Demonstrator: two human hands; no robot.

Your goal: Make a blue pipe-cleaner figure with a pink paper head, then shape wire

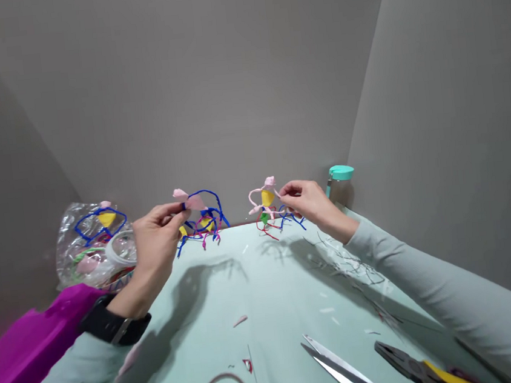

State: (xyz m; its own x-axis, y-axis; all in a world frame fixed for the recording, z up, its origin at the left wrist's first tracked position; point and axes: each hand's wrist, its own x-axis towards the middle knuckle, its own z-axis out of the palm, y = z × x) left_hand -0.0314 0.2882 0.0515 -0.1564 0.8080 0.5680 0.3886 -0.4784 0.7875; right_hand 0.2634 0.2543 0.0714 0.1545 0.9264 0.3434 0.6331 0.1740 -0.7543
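Note:
My left hand (159, 229) pinches the arm of a small wire figure (196, 202) with a pink head, pink body and blue wrapped limbs, held tilted above the table. Between the thumb and fingers of my right hand (306, 201) is the arm of another wire figure (267, 197), with a pink head, yellow body and pale pink limbs, held about upright. Behind and below them, more figures with blue, magenta, red and green limbs (265, 218) stand near the table's back edge, partly hidden.
Left stands a clear plastic bag (71, 235), with a blue-limbed figure (107, 219) and a tape roll (121, 249) by it. Magenta sheet (42, 336) lies front left. Scissors (340, 368), pliers (415, 366), wire scraps (345, 261) and a teal-lidded bottle (341, 183) are right.

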